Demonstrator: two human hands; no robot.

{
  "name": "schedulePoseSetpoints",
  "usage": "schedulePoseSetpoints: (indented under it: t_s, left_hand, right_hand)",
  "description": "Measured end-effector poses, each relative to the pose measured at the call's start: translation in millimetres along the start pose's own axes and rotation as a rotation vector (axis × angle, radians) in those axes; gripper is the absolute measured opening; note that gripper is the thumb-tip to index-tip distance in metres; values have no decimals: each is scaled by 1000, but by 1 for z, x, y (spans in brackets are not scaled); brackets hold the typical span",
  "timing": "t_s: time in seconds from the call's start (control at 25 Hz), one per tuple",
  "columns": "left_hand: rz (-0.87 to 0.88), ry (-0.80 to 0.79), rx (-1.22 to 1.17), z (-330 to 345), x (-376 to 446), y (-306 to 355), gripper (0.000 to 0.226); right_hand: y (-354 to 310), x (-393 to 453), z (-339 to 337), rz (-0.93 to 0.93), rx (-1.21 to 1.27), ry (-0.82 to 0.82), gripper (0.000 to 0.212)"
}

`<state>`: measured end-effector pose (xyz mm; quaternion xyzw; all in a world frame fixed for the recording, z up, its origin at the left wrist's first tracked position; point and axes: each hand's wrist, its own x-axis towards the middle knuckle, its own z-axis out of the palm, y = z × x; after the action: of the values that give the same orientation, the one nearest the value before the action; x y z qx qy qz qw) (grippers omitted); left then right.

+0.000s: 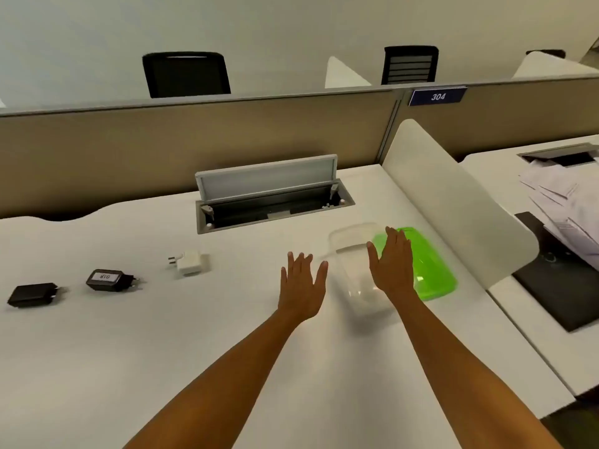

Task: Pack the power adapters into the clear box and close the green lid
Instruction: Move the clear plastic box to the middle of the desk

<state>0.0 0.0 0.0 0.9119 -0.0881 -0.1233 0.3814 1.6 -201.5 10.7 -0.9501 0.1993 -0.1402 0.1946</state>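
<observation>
Three power adapters lie in a row on the white desk: a black one at the far left, a black one with a white label beside it, and a white one further right. The clear box stands open at the right, with the green lid lying flat on the desk beside it. My left hand hovers flat, fingers apart, just left of the box. My right hand is spread over the box and the lid's left edge, hiding part of both. Neither hand holds anything.
An open cable hatch is set into the desk behind the box. A white curved divider rises right of the lid, with papers and a dark pad on the neighbouring desk. A beige partition runs along the back.
</observation>
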Motion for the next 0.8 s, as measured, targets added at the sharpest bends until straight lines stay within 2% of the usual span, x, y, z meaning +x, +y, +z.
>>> schedulePoseSetpoints:
  t_s: [0.12, 0.2, 0.32, 0.4, 0.48, 0.64, 0.8]
  left_hand:
    - [-115, -179, -158, 12, 5, 21, 64]
    - [-185, -253, -269, 16, 3, 35, 64]
    - [-285, -322, -457, 13, 0, 46, 63]
    - [-247, -362, -430, 12, -7, 48, 57]
    - [-224, -364, -465, 12, -14, 44, 54]
    - [-288, -328, -618, 2, -27, 27, 59]
    - [-324, -198, -735, -21, -40, -6, 61]
  right_hand:
    - [17, 8, -4, 172, 28, -22, 53]
    - [22, 11, -4, 258, 43, -93, 51]
    - [23, 12, -4, 269, 34, -128, 44]
    - [24, 10, -3, 284, 63, -109, 38]
    - [18, 2, -2, 317, 127, -71, 37]
    - [0, -22, 4, 355, 201, -34, 42]
    - [-30, -50, 12, 291, 270, -29, 35]
